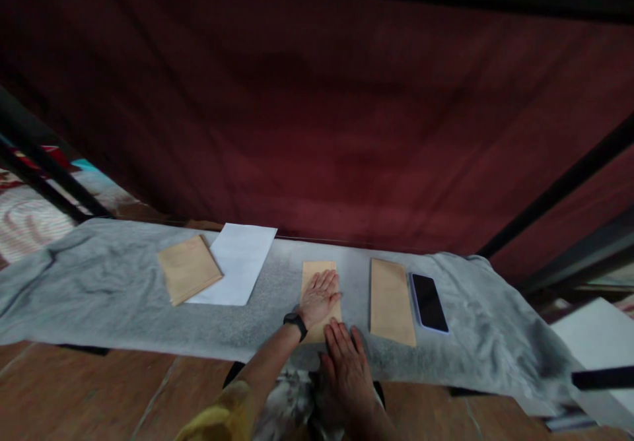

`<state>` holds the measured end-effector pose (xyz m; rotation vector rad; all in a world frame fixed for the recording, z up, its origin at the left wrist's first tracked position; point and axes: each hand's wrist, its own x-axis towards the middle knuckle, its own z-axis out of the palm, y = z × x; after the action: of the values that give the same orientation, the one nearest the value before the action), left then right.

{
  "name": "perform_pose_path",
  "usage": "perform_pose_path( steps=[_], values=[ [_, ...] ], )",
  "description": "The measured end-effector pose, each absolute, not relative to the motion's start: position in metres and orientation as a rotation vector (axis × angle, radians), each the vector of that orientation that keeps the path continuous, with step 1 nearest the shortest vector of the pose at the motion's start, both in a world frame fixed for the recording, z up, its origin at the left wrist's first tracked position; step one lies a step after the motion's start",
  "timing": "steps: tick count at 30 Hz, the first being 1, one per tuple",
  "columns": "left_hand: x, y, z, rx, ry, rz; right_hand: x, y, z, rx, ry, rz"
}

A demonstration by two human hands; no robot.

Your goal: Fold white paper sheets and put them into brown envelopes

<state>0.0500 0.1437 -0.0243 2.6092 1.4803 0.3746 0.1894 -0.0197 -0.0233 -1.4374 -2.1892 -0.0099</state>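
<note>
My left hand [321,296], with a black watch at the wrist, lies flat and open on a brown envelope [315,271] in the middle of the grey cloth [99,296]. Close to me, my right hand [347,365] rests flat with fingers stretched out, its fingertips at the envelope's near right corner. A second brown envelope [391,301] lies just right of my hands. Beside that one lies a dark phone [428,302], face up.
To the left lie another brown envelope [188,268] and a white sheet of paper [236,263], overlapping. A dark red curtain [317,117] hangs behind the cloth. Black metal bars [44,164] cross at far left and right. Brown floor tiles [99,395] lie in front.
</note>
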Motion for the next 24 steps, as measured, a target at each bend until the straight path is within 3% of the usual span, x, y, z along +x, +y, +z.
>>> perform_pose_path(
  steps=[24],
  values=[
    [0.001, 0.017, -0.001, 2.75, 1.189, 0.398, 0.202, -0.015, -0.036, -1.381, -2.12, 0.117]
  ],
)
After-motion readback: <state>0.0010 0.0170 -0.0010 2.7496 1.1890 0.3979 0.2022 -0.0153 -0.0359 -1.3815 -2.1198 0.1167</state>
